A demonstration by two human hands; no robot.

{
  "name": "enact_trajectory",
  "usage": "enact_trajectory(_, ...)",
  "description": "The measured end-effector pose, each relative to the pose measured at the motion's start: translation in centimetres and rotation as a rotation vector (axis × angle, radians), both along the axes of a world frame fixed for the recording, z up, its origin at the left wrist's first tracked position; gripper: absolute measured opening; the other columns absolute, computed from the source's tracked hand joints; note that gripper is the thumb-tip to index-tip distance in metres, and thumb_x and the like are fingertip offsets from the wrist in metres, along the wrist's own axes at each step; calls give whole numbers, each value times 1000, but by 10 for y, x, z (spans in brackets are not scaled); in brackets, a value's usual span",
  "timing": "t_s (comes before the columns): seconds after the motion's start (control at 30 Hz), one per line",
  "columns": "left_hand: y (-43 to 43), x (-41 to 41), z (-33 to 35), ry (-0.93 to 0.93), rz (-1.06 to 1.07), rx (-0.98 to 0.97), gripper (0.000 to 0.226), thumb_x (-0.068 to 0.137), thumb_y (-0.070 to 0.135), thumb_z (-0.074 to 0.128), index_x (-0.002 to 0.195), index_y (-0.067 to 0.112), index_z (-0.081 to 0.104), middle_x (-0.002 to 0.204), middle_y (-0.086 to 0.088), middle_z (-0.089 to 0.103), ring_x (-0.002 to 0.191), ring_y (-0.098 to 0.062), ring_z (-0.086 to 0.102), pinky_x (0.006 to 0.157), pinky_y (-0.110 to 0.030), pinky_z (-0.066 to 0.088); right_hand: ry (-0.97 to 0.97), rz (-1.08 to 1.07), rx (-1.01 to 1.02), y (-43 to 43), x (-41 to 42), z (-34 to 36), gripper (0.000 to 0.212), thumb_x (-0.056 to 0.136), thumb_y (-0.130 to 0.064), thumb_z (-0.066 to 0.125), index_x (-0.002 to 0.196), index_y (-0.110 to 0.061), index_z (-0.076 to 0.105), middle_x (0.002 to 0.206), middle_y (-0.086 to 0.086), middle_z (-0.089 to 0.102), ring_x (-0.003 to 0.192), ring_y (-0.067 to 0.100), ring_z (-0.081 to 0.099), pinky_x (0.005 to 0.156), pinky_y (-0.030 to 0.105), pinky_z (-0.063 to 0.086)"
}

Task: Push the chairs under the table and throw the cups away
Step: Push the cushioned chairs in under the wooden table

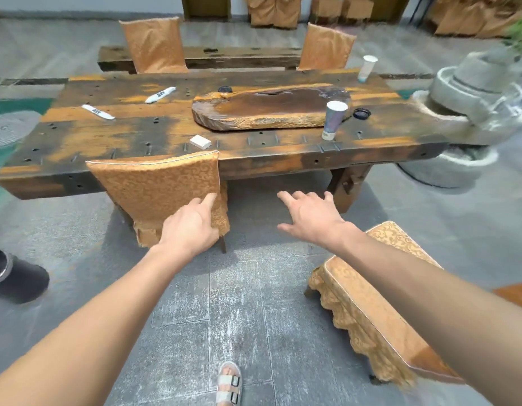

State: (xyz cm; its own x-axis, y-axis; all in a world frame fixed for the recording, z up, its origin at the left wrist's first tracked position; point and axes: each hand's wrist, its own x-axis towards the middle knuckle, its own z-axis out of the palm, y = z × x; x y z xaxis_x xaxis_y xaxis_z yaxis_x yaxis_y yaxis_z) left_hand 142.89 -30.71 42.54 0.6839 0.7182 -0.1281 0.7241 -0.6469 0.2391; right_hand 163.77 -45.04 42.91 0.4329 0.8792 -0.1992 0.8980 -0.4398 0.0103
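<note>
Nearest, an orange brocade-covered chair stands pulled out beneath the right forearm, well apart from the dark, orange-streaked wooden surface. The right hand hovers with fingers spread, holding nothing. The left hand rests flat on the back of a second orange-covered chair, fingers extended, seat apparently already tucked under. Judgement: chair-pushing step in hand; the pulled-out chair wants pushing next. Beyond the fingertips stand a grey paper cup and, farther, a white paper cup.
</note>
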Motion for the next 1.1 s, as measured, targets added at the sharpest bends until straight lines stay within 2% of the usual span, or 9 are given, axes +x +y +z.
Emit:
enact_trajectory(0.1,-74,13,9,-14,-28,-22,63,84,26,60,143,24,37,122,-9,57,112,-38,59,85,-48,51,-12,-31,8,-86,7,11,62,91,-60,58,138,-23,43,135,6,53,124,32,52,103,56,37)
enact_trajectory(0.27,-187,55,16,-25,-109,-91,66,84,26,63,145,25,38,128,-10,56,116,-37,58,86,-45,48,-11,-141,-14,-214,29,22,54,91,-55,60,129,-18,48,130,7,51,124,32,51,98,52,41)
enact_trajectory(0.4,-275,100,17,-26,-177,-174,61,83,26,59,141,26,42,130,-9,56,116,-36,56,86,-43,46,-6,-274,-52,-314,57,28,61,90,-55,62,136,-19,46,136,8,51,129,33,49,103,52,40)
enact_trajectory(0.53,-353,149,15,-40,-266,-249,58,85,27,61,141,24,45,131,-10,56,118,-37,57,86,-41,45,-10,-381,-105,-403,99,26,64,89,-54,65,140,-22,43,135,6,51,128,31,50,100,52,40)
enact_trajectory(0.63,-393,187,7,-21,-301,-262,66,79,29,63,142,29,44,131,-10,58,116,-37,59,88,-42,50,23,-421,-137,-455,139,21,65,88,-46,67,142,-22,40,137,6,49,128,32,49,103,55,39)
enact_trajectory(0.83,-467,273,-28,6,-290,-327,66,79,28,64,143,24,45,135,-10,58,120,-33,58,96,-47,50,28,-395,-222,-530,236,-4,58,86,-19,64,139,-22,41,134,5,47,128,31,49,102,54,40)
enact_trajectory(0.97,-522,316,-50,54,-225,-377,66,83,27,66,144,25,43,133,-8,57,113,-28,60,89,-43,53,29,-298,-261,-562,293,-22,54,86,-14,62,137,-20,43,134,5,49,130,29,49,103,53,39)
enact_trajectory(1.1,-562,349,-83,101,-152,-426,68,87,25,68,148,22,40,135,-8,53,96,-18,54,65,-27,43,14,-186,-317,-583,342,-48,59,88,-14,62,143,-19,40,144,6,45,135,29,44,107,50,37)
